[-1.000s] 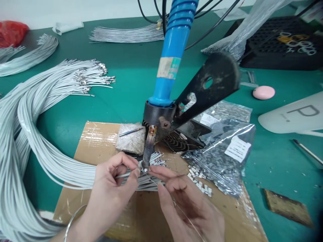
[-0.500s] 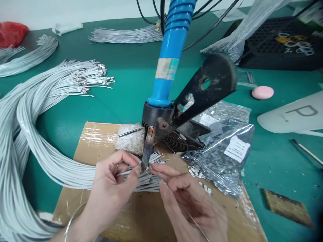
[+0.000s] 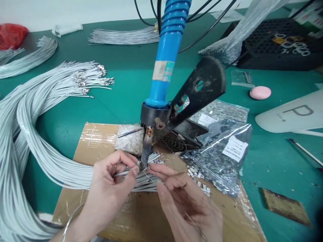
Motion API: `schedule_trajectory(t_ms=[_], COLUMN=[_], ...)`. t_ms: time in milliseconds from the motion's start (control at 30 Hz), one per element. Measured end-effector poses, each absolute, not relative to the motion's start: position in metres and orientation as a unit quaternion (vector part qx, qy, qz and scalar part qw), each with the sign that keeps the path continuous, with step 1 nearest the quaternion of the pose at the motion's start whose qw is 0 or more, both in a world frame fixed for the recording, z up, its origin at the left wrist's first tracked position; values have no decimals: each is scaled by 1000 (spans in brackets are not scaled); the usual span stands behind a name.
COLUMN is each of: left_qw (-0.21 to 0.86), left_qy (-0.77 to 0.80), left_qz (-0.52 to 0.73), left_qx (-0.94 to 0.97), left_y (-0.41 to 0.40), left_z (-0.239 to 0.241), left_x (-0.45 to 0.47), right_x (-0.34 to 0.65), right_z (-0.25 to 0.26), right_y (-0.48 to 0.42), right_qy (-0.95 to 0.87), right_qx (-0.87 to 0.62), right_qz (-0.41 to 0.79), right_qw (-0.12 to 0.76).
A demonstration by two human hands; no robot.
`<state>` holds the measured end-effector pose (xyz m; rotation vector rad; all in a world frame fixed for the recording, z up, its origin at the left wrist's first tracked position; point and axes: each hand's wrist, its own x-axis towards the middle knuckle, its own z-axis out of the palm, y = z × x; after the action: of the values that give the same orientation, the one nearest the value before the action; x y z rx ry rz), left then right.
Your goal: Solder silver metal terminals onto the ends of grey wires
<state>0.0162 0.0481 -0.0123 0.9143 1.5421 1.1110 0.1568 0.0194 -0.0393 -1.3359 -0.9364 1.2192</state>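
My left hand [image 3: 112,188] pinches a white wire between thumb and index finger. The wire's end is right at the tip of a soldering iron [image 3: 146,154], which points downward from a blue handle [image 3: 161,84] in a black bracket [image 3: 202,84]. Thin solder wire [image 3: 148,176] runs from my right hand [image 3: 189,201] up to the same spot, its tail showing below the palm. The right fingers are closed around the solder, their tips just right of the iron. A thick bundle of white wires [image 3: 55,168] passes under both hands; the exact joint is hidden by fingertips and iron.
Cardboard [image 3: 83,144] lies beneath the hands. Behind them is a whitish block [image 3: 128,137] with a metal rod on it. Small metal pieces [image 3: 194,172] spill near a plastic bag [image 3: 217,161]. At right are a pink egg-shaped object [image 3: 260,92], a white lamp-like object [image 3: 290,116] and a brown pad [image 3: 285,205].
The view has shifted slightly, so the iron and both hands appear a little further left. Both hands keep the same grips at the iron's tip.
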Motion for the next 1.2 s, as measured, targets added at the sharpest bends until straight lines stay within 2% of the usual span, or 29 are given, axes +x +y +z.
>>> schedule_trajectory(t_ms=[267,1200], left_qw=[483,465], left_qy=[645,642], left_qz=[455,458], left_qx=[379,402], left_y=[48,46], left_z=[-13,-15], left_x=[18,16], right_x=[156,157], right_z=[-38,-46], right_y=[19,18], right_qy=[-354,-386], right_qx=[-556,-563], right_qz=[528,511], right_qw=[536,523])
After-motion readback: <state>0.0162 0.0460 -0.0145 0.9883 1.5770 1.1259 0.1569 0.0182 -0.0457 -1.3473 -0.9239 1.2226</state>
